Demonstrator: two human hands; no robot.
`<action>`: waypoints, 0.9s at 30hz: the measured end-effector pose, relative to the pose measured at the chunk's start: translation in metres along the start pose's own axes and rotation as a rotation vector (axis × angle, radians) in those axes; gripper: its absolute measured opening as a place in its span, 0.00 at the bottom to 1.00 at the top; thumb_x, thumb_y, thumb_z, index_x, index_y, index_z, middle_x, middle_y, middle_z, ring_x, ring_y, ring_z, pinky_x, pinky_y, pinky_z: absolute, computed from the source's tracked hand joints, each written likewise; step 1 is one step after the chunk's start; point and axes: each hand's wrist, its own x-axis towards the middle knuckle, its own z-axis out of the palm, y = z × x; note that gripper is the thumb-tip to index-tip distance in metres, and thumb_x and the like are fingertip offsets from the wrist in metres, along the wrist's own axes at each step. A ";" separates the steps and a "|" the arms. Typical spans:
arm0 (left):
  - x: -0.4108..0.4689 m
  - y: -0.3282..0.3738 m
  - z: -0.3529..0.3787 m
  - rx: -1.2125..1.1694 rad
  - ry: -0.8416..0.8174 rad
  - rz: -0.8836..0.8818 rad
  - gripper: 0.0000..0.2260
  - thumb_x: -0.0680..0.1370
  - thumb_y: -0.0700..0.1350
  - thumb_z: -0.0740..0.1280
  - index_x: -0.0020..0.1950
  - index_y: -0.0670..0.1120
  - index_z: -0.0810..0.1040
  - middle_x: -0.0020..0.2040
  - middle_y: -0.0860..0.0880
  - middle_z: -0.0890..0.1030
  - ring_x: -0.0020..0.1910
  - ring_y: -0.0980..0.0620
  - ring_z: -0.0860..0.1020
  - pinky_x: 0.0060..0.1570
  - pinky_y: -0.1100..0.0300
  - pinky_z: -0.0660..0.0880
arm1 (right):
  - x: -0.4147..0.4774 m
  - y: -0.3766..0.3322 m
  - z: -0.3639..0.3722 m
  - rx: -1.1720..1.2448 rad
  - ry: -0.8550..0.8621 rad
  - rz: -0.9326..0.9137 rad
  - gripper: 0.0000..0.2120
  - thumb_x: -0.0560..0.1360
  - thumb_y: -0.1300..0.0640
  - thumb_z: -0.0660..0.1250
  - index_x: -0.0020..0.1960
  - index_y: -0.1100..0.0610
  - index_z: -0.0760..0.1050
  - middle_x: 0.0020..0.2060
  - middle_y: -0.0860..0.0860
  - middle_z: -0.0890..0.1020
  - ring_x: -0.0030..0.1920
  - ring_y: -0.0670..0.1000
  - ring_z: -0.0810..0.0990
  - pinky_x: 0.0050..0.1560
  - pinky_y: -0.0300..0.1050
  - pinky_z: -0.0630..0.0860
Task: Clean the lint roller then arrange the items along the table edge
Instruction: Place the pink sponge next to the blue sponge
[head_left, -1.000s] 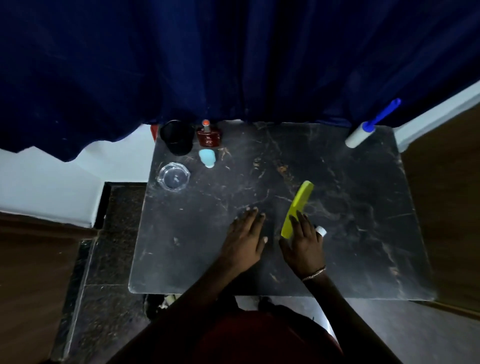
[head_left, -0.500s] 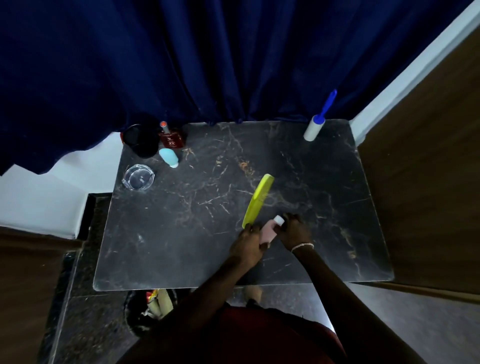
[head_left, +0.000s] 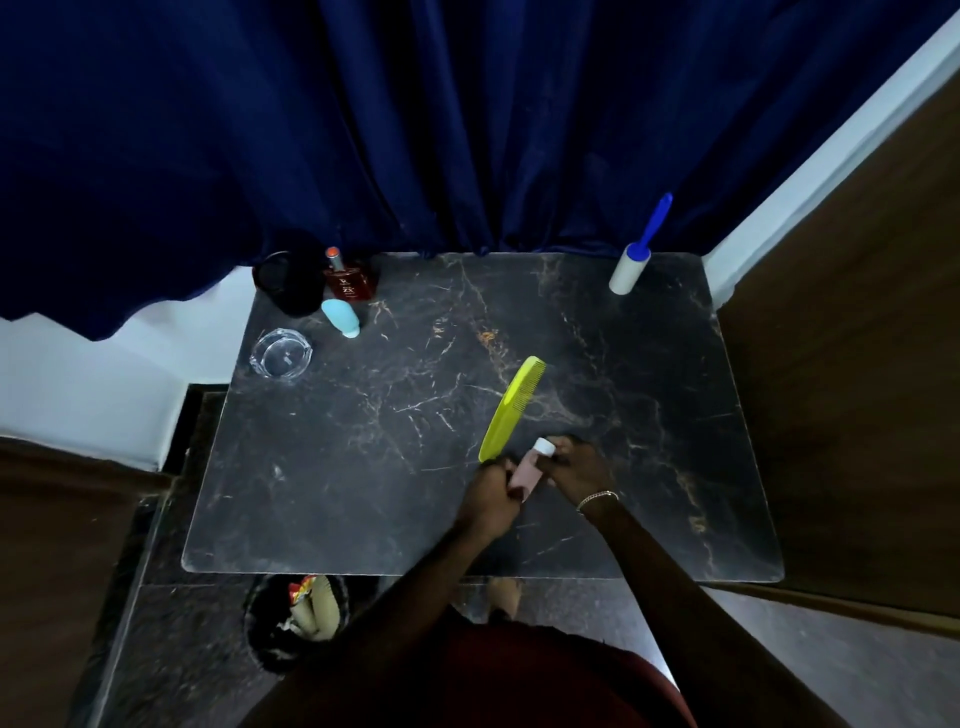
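We've got both hands closed on the pink tube (head_left: 524, 470), left hand (head_left: 491, 493) on its body, right hand (head_left: 574, 465) at the cap, prob to steady it, just beside the green comb (head_left: 511, 410).

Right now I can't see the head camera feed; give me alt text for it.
Both hands, left hand and right hand, hold a small pink tube with a white cap over the black marble table, beside a green comb. A blue-handled lint roller rests at the far right edge, against the curtain.
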 end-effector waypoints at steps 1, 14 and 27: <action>0.000 -0.002 -0.006 -0.032 0.011 0.010 0.06 0.78 0.41 0.69 0.55 0.44 0.80 0.53 0.42 0.85 0.53 0.42 0.83 0.50 0.55 0.76 | 0.000 -0.002 0.000 0.045 -0.008 -0.004 0.18 0.73 0.60 0.75 0.61 0.64 0.80 0.56 0.61 0.84 0.56 0.59 0.83 0.57 0.45 0.77; 0.002 -0.036 -0.128 -0.352 0.291 0.103 0.08 0.76 0.39 0.74 0.55 0.43 0.84 0.48 0.49 0.85 0.46 0.52 0.82 0.49 0.57 0.78 | 0.015 -0.084 0.037 0.254 -0.150 -0.300 0.19 0.75 0.62 0.73 0.66 0.57 0.78 0.57 0.54 0.83 0.55 0.52 0.83 0.55 0.41 0.80; 0.029 -0.073 -0.224 -0.330 0.433 0.201 0.12 0.73 0.40 0.77 0.56 0.46 0.84 0.51 0.49 0.84 0.50 0.51 0.84 0.56 0.54 0.81 | 0.043 -0.186 0.125 -0.092 -0.137 -0.494 0.16 0.71 0.58 0.75 0.56 0.60 0.80 0.54 0.56 0.85 0.55 0.54 0.82 0.59 0.46 0.76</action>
